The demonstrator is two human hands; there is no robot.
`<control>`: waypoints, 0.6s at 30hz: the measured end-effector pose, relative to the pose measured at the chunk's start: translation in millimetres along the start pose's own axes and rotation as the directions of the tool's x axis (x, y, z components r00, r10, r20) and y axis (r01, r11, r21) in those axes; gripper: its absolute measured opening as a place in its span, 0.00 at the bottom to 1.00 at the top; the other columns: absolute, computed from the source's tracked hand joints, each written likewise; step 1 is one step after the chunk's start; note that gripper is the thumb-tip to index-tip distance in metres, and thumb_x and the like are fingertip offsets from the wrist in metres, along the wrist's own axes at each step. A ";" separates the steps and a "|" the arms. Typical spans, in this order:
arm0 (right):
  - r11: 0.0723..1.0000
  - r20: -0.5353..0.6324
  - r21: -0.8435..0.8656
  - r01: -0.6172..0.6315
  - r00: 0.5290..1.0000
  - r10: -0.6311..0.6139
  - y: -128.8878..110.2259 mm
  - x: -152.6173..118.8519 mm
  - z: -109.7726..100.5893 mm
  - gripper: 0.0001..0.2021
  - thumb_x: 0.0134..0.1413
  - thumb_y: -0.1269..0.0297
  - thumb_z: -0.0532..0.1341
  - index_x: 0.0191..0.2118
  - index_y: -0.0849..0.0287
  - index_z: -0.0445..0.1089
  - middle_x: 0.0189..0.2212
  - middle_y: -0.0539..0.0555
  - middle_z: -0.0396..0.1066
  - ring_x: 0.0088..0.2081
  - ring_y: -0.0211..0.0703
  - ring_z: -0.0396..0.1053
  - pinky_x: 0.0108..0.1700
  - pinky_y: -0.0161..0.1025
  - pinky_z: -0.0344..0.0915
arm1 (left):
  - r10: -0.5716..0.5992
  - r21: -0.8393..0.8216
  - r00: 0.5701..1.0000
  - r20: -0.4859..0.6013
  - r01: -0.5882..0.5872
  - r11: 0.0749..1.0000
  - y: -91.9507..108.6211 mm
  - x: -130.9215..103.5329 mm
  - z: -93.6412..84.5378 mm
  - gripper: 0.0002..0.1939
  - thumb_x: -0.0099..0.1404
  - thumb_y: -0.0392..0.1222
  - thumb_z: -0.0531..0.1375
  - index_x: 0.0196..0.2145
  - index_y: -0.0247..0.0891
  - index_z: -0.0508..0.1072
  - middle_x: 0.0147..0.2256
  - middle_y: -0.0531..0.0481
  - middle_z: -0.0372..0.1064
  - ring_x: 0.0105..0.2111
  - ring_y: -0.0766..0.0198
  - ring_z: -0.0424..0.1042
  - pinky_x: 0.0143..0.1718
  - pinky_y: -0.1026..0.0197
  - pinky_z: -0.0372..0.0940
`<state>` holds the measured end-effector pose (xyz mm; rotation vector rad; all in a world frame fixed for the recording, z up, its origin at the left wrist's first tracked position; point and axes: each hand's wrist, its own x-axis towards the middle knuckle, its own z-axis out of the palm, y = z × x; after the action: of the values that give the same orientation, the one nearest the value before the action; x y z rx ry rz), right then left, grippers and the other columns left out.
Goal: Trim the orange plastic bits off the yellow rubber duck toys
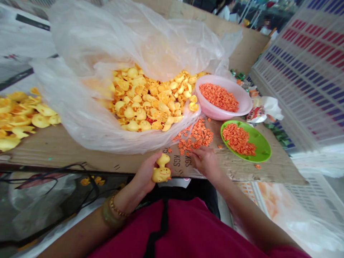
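My left hand (147, 172) is wrapped round a yellow plastic toy duck (161, 170), which has small orange parts on it. Over the cardboard, my right hand (206, 160) has its thumb and fingers pinched together at the near edge of a loose pile of small orange plastic pieces (200, 134). What lies between those fingertips is too small to make out. Beyond my hands, a large clear plastic bag (88, 132) lies open, full of yellow plastic duck shells (145, 96).
A pink bowl (243, 102) and a green plate (262, 145), both with orange pieces, stand on the right. More yellow shells (21, 111) lie at the far left. Plastic crates (301, 79) rise on the right. The cardboard tabletop (94, 157) ends just before my lap.
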<state>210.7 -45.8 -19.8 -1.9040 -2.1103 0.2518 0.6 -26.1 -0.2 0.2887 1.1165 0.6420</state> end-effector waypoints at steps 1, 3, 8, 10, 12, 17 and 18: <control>0.997 0.005 -0.069 -0.025 1.000 0.026 4.4 1.1 4.5 0.10 0.59 0.64 0.60 0.31 0.58 0.77 0.28 0.55 0.71 0.33 0.42 0.66 0.36 0.38 0.56 | -0.013 -0.025 1.000 0.019 0.014 1.000 0.0 -0.3 -0.1 0.13 0.66 0.43 0.51 0.30 0.33 0.69 0.20 0.46 0.67 0.19 0.58 0.71 0.17 0.60 0.66; 0.989 0.041 -0.145 -0.028 0.999 0.035 5.8 1.4 12.2 0.08 0.59 0.63 0.61 0.32 0.57 0.78 0.30 0.56 0.71 0.36 0.45 0.66 0.38 0.40 0.54 | -0.021 -0.055 0.998 0.066 0.024 0.998 -1.1 -1.3 0.0 0.15 0.66 0.43 0.49 0.31 0.32 0.70 0.20 0.45 0.67 0.19 0.58 0.71 0.17 0.60 0.66; 0.991 0.081 -0.133 -0.029 0.996 0.040 -5.2 4.7 15.3 0.07 0.58 0.66 0.61 0.34 0.59 0.77 0.37 0.58 0.72 0.43 0.50 0.65 0.42 0.43 0.52 | -0.024 -0.103 0.993 0.114 0.036 0.994 -5.3 -4.1 -2.3 0.13 0.63 0.42 0.51 0.33 0.32 0.71 0.21 0.44 0.68 0.20 0.57 0.71 0.18 0.60 0.66; 0.992 0.103 -0.117 -0.039 0.993 0.052 -6.9 9.0 13.2 0.06 0.57 0.67 0.62 0.34 0.60 0.77 0.39 0.59 0.72 0.44 0.51 0.65 0.43 0.44 0.52 | -0.023 -0.117 0.993 0.115 0.037 0.992 -5.5 -5.3 -3.7 0.12 0.62 0.42 0.54 0.34 0.32 0.72 0.21 0.44 0.68 0.22 0.56 0.72 0.19 0.60 0.67; 0.995 0.139 -0.083 -0.060 0.988 0.071 -6.6 13.4 11.4 0.06 0.56 0.67 0.62 0.33 0.59 0.77 0.38 0.58 0.73 0.44 0.51 0.65 0.43 0.44 0.52 | -0.023 -0.132 0.994 0.104 0.036 0.991 -4.6 -6.0 -4.9 0.11 0.60 0.42 0.56 0.35 0.32 0.72 0.22 0.45 0.69 0.24 0.54 0.74 0.22 0.58 0.69; 0.996 0.151 -0.001 -0.089 0.985 0.088 -2.6 18.9 9.8 0.06 0.55 0.68 0.63 0.32 0.58 0.78 0.36 0.56 0.74 0.41 0.48 0.66 0.42 0.43 0.53 | -0.034 -0.147 0.996 0.086 0.047 0.988 -2.1 -4.3 -5.0 0.09 0.62 0.41 0.55 0.35 0.32 0.72 0.23 0.45 0.70 0.27 0.52 0.76 0.27 0.54 0.71; 0.997 0.141 0.001 -0.082 0.987 0.081 -2.3 19.4 9.8 0.05 0.54 0.67 0.63 0.31 0.58 0.78 0.36 0.56 0.74 0.41 0.48 0.66 0.42 0.43 0.53 | -0.032 -0.151 0.995 0.089 0.046 0.988 -2.0 -3.8 -4.4 0.09 0.63 0.41 0.55 0.34 0.32 0.72 0.23 0.45 0.70 0.26 0.53 0.75 0.27 0.53 0.72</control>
<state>203.6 -26.2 -26.5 -2.0268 -2.1178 0.4220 -3.8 -30.5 -0.3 0.1613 0.9820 0.6702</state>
